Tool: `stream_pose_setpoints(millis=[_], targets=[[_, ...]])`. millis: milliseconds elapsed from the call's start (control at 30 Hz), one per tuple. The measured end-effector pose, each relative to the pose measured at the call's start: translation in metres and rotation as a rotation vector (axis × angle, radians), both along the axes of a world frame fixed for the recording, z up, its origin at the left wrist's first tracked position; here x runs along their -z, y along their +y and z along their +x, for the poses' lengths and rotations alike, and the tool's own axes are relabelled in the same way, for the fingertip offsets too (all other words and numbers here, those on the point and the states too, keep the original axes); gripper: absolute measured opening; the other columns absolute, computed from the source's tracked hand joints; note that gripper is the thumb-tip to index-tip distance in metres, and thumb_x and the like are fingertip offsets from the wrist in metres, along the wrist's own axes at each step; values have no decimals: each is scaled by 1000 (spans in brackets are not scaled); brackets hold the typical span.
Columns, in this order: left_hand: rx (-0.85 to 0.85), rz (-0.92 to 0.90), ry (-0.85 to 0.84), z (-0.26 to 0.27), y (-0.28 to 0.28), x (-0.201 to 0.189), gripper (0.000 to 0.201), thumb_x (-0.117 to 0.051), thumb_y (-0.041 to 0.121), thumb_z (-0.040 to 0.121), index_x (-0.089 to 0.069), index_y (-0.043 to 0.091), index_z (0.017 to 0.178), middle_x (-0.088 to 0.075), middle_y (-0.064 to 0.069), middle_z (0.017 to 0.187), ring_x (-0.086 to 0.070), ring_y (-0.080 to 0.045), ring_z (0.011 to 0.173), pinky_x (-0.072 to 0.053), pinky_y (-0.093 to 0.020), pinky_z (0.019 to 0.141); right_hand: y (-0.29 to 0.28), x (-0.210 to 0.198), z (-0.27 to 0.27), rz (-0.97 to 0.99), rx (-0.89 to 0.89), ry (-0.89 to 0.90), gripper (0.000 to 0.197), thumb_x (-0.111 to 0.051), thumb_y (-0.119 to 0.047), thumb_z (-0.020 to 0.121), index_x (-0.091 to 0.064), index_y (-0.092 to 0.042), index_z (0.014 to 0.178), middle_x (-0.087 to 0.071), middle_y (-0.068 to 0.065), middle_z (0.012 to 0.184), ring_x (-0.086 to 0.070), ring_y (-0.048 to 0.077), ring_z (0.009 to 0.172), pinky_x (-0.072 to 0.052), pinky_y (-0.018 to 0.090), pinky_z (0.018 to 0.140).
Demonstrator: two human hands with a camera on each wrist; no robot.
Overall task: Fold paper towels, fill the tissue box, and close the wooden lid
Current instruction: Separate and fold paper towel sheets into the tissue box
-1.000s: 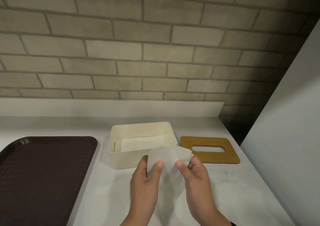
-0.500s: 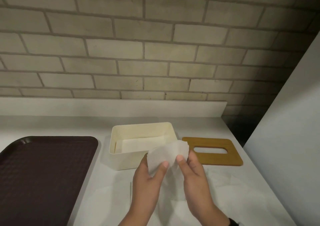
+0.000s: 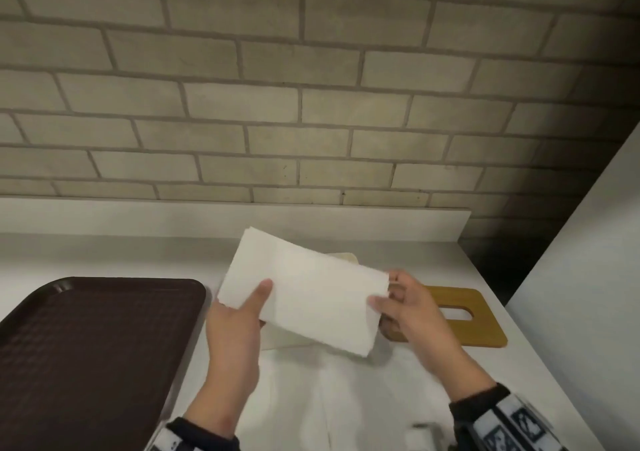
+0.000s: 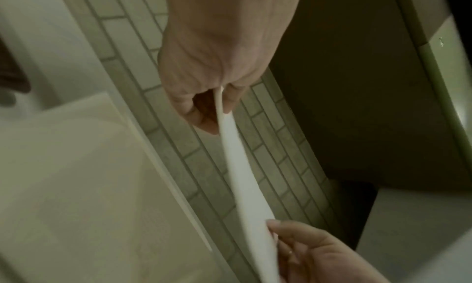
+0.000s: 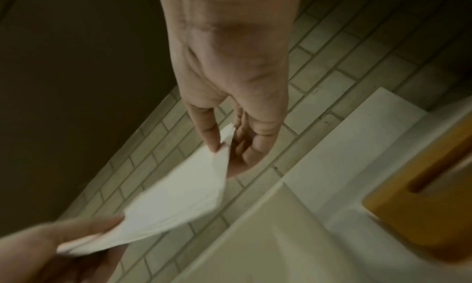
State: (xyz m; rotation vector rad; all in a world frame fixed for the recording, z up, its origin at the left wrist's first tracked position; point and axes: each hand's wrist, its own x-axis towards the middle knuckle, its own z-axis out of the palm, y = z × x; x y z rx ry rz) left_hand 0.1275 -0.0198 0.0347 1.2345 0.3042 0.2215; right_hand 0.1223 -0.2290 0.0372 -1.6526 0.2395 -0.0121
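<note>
Both hands are holding a folded towel (image 3: 308, 289) up over the box (image 3: 348, 256).

The left hand (image 3: 239, 326) is pinching the towel's left end, thumb lying on the top face and fingers hidden beneath; in the left wrist view the sheet is showing edge-on, clamped between thumb and fingers. The right hand (image 3: 412, 312) is pinching the right end between thumb and curled fingers. The towel is hanging in the air, tilted, its far corner raised toward the brick wall (image 3: 311, 104), and is covering nearly all of the box, only a cream corner peeking out behind it. The lid (image 3: 478, 315) is lying flat on the counter (image 3: 540, 381) just right of the box, slot facing up, partly behind the right hand. A brown tray (image 3: 93, 357) is sitting to the left. More white paper (image 3: 346, 391) is lying on the counter below the hands.
</note>
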Motion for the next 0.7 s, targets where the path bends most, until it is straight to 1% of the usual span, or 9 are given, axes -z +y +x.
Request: stream_pose_setpoints(millis=[67,167,233,300,333,433,533,600,700], targets=[[-24,118,7,16,9,-4,27,-66,4,85,-57,13,109,-68,-2,96,-65,-23,89,-53,-37,72,3,-13,22,4,55,-39,30,-59,1,88,-50,-11,114,-67,13,102,-66,27,93,-55,40,78],[9,331,79,39,19,-3,39,-68,4,83,-49,20,112,-66,-5,95,-64,-23,81,-56,-43,75,10,-15,57,-163,74,-51,30,-60,-3,88,-50,-16,113,-63,17,105,-64,31,94,-54,43,85],[77,523,160,55,23,4,45,-68,3,81,-49,19,119,-66,-9,99,-64,-26,82,-56,-42,76,16,-9,77,-362,44,-15,32,-58,-3,87,-50,-14,116,-60,12,97,-61,28,88,-54,34,74],[165,749,227,71,22,14,48,-64,0,80,-50,12,124,-65,-13,107,-62,-29,91,-52,-33,73,22,1,94,-548,-4,30,35,-52,0,88,-48,-12,121,-53,3,84,-55,21,79,-47,24,59],[200,850,249,77,21,19,46,-61,-1,80,-50,10,124,-65,-14,109,-62,-29,95,-48,-30,72,25,6,100,-616,-27,52,37,-49,2,88,-46,-11,122,-52,2,83,-53,20,78,-43,23,56],[282,1099,266,88,17,29,49,-48,-4,82,-46,10,129,-64,-14,113,-62,-31,103,-47,-28,71,33,18,109,-782,-89,91,47,-39,9,85,-41,-9,129,-57,11,98,-54,23,82,-41,22,64],[348,1347,260,92,12,35,57,-38,-6,86,-35,11,140,-55,-15,127,-59,-31,111,-46,-33,85,40,23,111,-923,-149,79,57,-38,10,85,-31,-7,139,-61,16,109,-61,28,94,-41,23,66],[383,1449,269,93,10,36,58,-35,-4,88,-31,12,144,-51,-15,131,-59,-31,113,-47,-33,90,43,24,109,-999,-185,79,61,-37,10,85,-25,-8,143,-61,17,109,-62,29,96,-44,28,68],[378,1534,265,95,9,36,55,-35,-4,91,-32,11,143,-51,-13,132,-60,-28,113,-48,-31,89,44,27,107,-1119,-235,77,69,-37,11,84,-17,-11,147,-61,18,112,-63,29,98,-49,32,75]])
